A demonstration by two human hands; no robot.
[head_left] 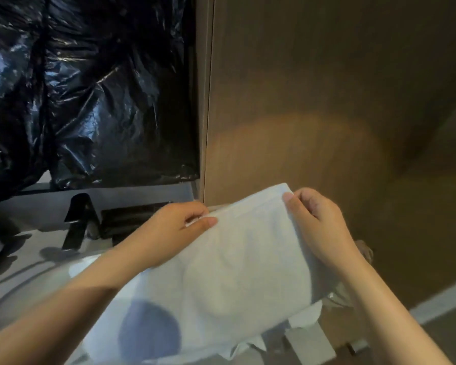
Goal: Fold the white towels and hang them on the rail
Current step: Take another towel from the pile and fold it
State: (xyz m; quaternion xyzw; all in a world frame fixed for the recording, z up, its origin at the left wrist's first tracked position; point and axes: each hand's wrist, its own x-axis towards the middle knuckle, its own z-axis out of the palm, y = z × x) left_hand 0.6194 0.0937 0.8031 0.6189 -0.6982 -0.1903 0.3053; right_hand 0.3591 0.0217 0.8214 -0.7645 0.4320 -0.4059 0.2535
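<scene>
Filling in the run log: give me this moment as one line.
stage: folding | left hand: pinches white towel far edge | right hand: pinches far corner

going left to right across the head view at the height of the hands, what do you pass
black angled object -> left hand -> white towel -> right hand -> brown wall panel

This is looking like a bathroom. Black plastic sheeting is hanging above a pale counter, a brown wood-grain wall panel is rising beside it, and a white towel is being held in front.
</scene>
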